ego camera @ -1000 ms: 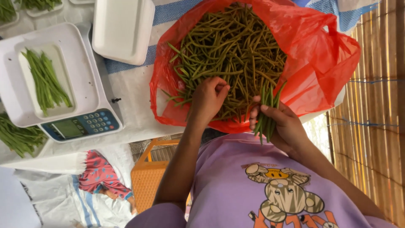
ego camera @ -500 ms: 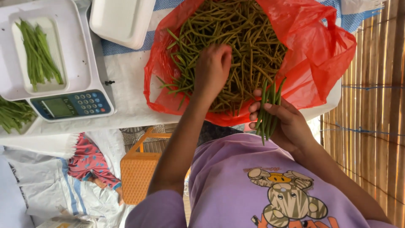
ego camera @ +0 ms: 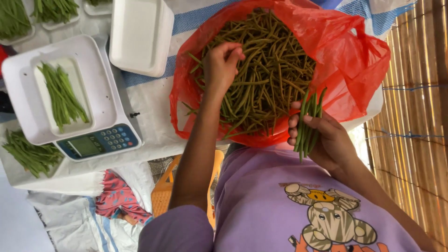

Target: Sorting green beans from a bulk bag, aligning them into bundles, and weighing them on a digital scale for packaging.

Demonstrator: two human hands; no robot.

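We sort beans: our left hand [ego camera: 223, 65] pinches pods in the heap [ego camera: 261, 74] inside the red bag [ego camera: 354, 60], our right hand [ego camera: 322, 135] grips a bundle [ego camera: 308, 123]. The bundle pokes loosely past our fingers; pods may slip and fall off the table.

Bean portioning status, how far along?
Done: filled trays sit around the scale, with another tray on it. In hand: the right hand holds a bundle of beans; the left hand picks in the red bag. Left: the bag is heaped full, and a foam tray is empty.
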